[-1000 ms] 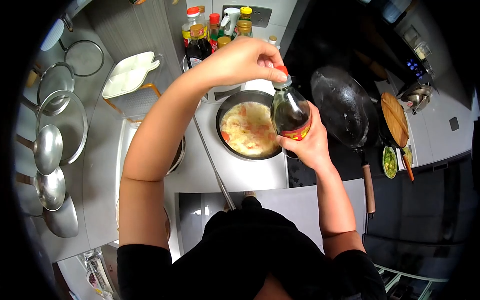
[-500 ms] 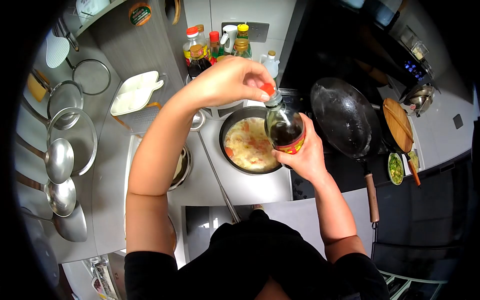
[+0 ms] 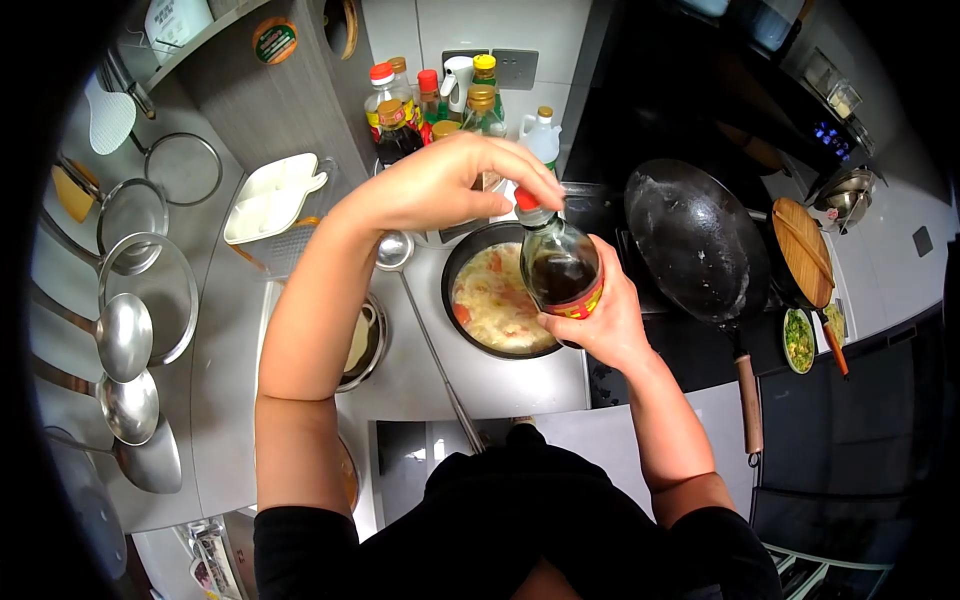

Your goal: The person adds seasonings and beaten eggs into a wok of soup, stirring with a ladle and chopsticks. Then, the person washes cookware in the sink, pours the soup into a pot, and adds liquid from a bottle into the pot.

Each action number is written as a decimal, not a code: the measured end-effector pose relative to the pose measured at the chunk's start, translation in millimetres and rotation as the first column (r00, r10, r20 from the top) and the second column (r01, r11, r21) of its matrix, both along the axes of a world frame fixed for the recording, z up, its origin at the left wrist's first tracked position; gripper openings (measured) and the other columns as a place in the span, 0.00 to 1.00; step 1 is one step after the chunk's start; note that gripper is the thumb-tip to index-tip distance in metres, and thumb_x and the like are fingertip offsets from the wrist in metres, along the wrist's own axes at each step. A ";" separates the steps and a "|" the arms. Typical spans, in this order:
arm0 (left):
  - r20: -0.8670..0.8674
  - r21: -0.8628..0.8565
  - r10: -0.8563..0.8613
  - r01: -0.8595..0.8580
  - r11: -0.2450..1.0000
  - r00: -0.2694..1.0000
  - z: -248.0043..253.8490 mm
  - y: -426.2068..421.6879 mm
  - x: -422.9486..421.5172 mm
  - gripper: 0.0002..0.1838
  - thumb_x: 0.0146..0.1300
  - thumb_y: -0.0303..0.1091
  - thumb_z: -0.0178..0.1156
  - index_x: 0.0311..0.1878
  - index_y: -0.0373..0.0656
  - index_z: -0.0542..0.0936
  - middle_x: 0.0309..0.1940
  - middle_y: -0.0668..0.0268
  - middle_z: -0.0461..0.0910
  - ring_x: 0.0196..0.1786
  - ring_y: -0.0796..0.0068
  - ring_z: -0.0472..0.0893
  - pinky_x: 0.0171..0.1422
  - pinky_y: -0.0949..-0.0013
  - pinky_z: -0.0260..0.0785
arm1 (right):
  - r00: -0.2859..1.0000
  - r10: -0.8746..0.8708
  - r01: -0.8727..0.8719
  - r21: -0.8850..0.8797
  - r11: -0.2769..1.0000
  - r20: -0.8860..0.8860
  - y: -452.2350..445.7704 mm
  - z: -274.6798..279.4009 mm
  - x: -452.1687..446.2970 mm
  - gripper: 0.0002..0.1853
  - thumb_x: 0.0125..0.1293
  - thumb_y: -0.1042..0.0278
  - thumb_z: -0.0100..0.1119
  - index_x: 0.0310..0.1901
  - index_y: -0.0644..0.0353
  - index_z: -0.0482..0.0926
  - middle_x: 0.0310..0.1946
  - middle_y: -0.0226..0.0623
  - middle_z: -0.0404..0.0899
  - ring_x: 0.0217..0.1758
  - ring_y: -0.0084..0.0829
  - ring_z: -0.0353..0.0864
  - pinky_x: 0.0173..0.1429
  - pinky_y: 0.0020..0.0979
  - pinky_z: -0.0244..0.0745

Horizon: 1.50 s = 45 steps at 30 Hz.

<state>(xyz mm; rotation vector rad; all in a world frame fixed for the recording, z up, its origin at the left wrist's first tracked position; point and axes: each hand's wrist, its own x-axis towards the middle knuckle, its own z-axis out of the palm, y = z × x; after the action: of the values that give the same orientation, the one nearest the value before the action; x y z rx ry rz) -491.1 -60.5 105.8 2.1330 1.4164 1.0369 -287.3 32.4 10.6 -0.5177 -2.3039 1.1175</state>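
My right hand (image 3: 612, 322) is wrapped round the lower part of a glass bottle (image 3: 560, 262) of dark sauce with a red and yellow label. The bottle is held up, leaning slightly, over the right side of a black pan (image 3: 449, 292). At the bottle's top, the thumb and fingers of my left hand (image 3: 455, 180) close round its red cap (image 3: 526, 200). Inside the pan lies a pale yellow soup (image 3: 495, 300) with orange-red pieces. A long-handled ladle (image 3: 395, 250) rests on the counter left of the pan.
Several sauce bottles (image 3: 397, 135) stand behind my left hand. To the right are a large black wok (image 3: 695, 240), a wooden lid (image 3: 800, 250) and a dish of chopped greens (image 3: 799, 342). Strainers and ladles (image 3: 125, 338) hang at the left. A white divided tray (image 3: 275, 200) sits near them.
The bottle has shifted slightly left and down with my right hand. The red cap, tilted at the bottle's mouth before, now sits straighter on top, with my left hand's fingers over it.
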 end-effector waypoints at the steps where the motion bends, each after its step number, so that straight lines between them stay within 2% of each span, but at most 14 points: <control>1: -0.001 0.002 0.000 0.000 1.000 1.000 0.7 0.4 4.6 0.11 0.51 0.24 0.58 0.40 0.39 0.79 0.34 0.65 0.75 0.42 0.75 0.72 0.47 0.74 0.65 | 0.999 -0.003 0.003 0.001 1.000 -0.049 -1.7 1.7 -0.5 0.43 0.32 0.68 0.70 0.54 0.62 0.59 0.44 0.43 0.71 0.48 0.38 0.73 0.53 0.32 0.67; 4: 0.216 0.127 0.163 -0.193 0.973 0.963 3.9 0.4 14.0 0.09 0.52 0.26 0.58 0.38 0.39 0.79 0.33 0.66 0.76 0.39 0.76 0.74 0.45 0.74 0.66 | 0.998 -0.016 0.014 -0.020 1.000 -0.062 -1.3 7.8 -3.0 0.43 0.32 0.68 0.70 0.54 0.62 0.59 0.44 0.43 0.71 0.49 0.36 0.73 0.54 0.31 0.66; 6: -0.095 0.053 0.314 -0.310 0.949 0.945 7.6 3.3 5.3 0.08 0.54 0.29 0.58 0.37 0.39 0.80 0.32 0.66 0.77 0.35 0.77 0.76 0.40 0.74 0.67 | 0.998 -0.010 0.011 0.021 1.000 -0.060 0.4 10.6 -6.5 0.43 0.32 0.68 0.70 0.54 0.62 0.59 0.43 0.43 0.72 0.48 0.35 0.73 0.53 0.31 0.66; 10: -0.053 0.119 0.253 -0.245 0.962 0.966 11.1 8.3 0.3 0.08 0.55 0.30 0.58 0.38 0.39 0.79 0.29 0.67 0.76 0.31 0.79 0.75 0.37 0.77 0.68 | 1.000 0.004 -0.004 -0.020 1.000 -0.025 5.0 16.6 -17.4 0.44 0.32 0.67 0.69 0.55 0.66 0.58 0.45 0.42 0.71 0.50 0.32 0.72 0.56 0.30 0.65; 12: 0.104 0.050 0.300 -0.306 0.951 0.948 16.1 6.9 -6.4 0.27 0.52 0.26 0.60 0.57 0.43 0.67 0.44 0.64 0.74 0.42 0.78 0.75 0.44 0.76 0.68 | 0.997 0.024 -0.022 0.024 0.999 -0.079 9.1 19.9 -24.8 0.43 0.32 0.67 0.69 0.55 0.65 0.59 0.45 0.42 0.71 0.50 0.31 0.72 0.56 0.29 0.64; 14: 0.409 0.161 0.274 -0.364 0.917 0.870 9.0 5.9 -14.8 0.40 0.49 0.29 0.63 0.65 0.47 0.54 0.56 0.61 0.64 0.53 0.73 0.70 0.52 0.70 0.66 | 0.983 0.035 -0.035 0.005 0.999 -0.182 16.9 26.9 -36.0 0.41 0.34 0.66 0.70 0.53 0.65 0.61 0.43 0.42 0.72 0.47 0.31 0.73 0.54 0.30 0.66; 16: 0.318 0.140 0.343 -0.401 0.905 0.884 -10.0 -0.9 -19.6 0.49 0.45 0.33 0.67 0.67 0.49 0.46 0.62 0.60 0.56 0.62 0.65 0.62 0.59 0.59 0.61 | 0.959 0.055 -0.097 -0.140 0.985 -0.276 25.5 38.0 -49.6 0.39 0.36 0.68 0.70 0.52 0.64 0.61 0.43 0.39 0.71 0.47 0.28 0.71 0.53 0.29 0.66; 18: 0.444 -0.118 0.333 -0.315 0.942 0.831 -44.4 -0.7 -3.6 0.59 0.38 0.40 0.73 0.67 0.46 0.40 0.65 0.53 0.49 0.66 0.59 0.54 0.66 0.53 0.49 | 0.916 0.067 -0.155 -0.195 0.969 -0.396 26.8 52.2 -64.4 0.36 0.38 0.72 0.70 0.51 0.63 0.61 0.42 0.36 0.70 0.47 0.26 0.70 0.52 0.28 0.67; 22: 0.839 0.108 0.125 -0.387 0.916 0.530 -99.1 29.9 29.7 0.54 0.37 0.34 0.73 0.64 0.37 0.46 0.58 0.58 0.58 0.62 0.69 0.57 0.64 0.66 0.52 | 0.856 0.130 -0.361 -0.400 0.842 -0.500 20.0 61.4 -95.5 0.34 0.39 0.73 0.70 0.49 0.63 0.62 0.42 0.35 0.70 0.47 0.25 0.71 0.52 0.28 0.68; 28: 0.814 0.062 0.294 -0.579 0.813 0.501 -117.5 21.5 18.3 0.50 0.37 0.28 0.70 0.63 0.35 0.50 0.57 0.58 0.61 0.60 0.68 0.63 0.63 0.66 0.55 | 0.886 0.307 -0.295 0.091 0.951 -0.347 69.0 96.9 -115.4 0.39 0.42 0.56 0.70 0.55 0.62 0.62 0.37 0.33 0.67 0.41 0.25 0.68 0.48 0.27 0.66; 34: 0.728 0.062 0.410 -0.648 0.759 0.550 -134.8 20.6 16.5 0.48 0.37 0.28 0.70 0.63 0.39 0.53 0.58 0.57 0.61 0.61 0.67 0.62 0.64 0.66 0.54 | 0.750 0.364 -0.627 0.418 0.657 0.552 63.4 176.6 -136.4 0.12 0.49 0.68 0.62 0.31 0.64 0.70 0.15 0.23 0.57 0.21 0.16 0.56 0.25 0.21 0.55; 37: 0.745 0.074 0.403 -0.665 0.743 0.532 -137.8 26.5 14.0 0.48 0.36 0.30 0.70 0.62 0.39 0.53 0.57 0.56 0.60 0.61 0.65 0.61 0.64 0.65 0.53 | 0.708 0.316 -0.650 0.407 0.642 0.632 61.2 179.6 -146.4 0.17 0.45 0.60 0.62 0.32 0.63 0.70 0.17 0.35 0.64 0.23 0.26 0.64 0.29 0.28 0.63; 42: 0.753 0.229 0.398 -0.776 0.587 0.524 -128.9 52.2 -14.1 0.51 0.35 0.31 0.72 0.63 0.39 0.52 0.57 0.54 0.60 0.61 0.63 0.61 0.64 0.64 0.53 | 0.763 0.404 -0.612 0.363 0.703 0.504 71.2 199.4 -172.1 0.16 0.46 0.62 0.62 0.31 0.62 0.69 0.17 0.26 0.64 0.22 0.20 0.61 0.28 0.24 0.61; 45: 0.923 0.127 0.241 -0.827 0.547 0.301 -98.6 40.3 -21.0 0.52 0.40 0.29 0.69 0.65 0.42 0.44 0.61 0.56 0.52 0.61 0.61 0.60 0.60 0.61 0.60 | 0.829 0.325 -0.518 0.408 0.752 0.455 63.9 219.0 -188.2 0.12 0.49 0.65 0.61 0.33 0.58 0.70 0.16 0.23 0.64 0.16 0.15 0.58 0.18 0.20 0.53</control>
<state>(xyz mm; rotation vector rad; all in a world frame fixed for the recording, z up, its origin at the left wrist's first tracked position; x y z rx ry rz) -512.1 -20.2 7.2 0.8403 1.3866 2.6732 -475.5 96.3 229.6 0.0461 -3.0076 0.5417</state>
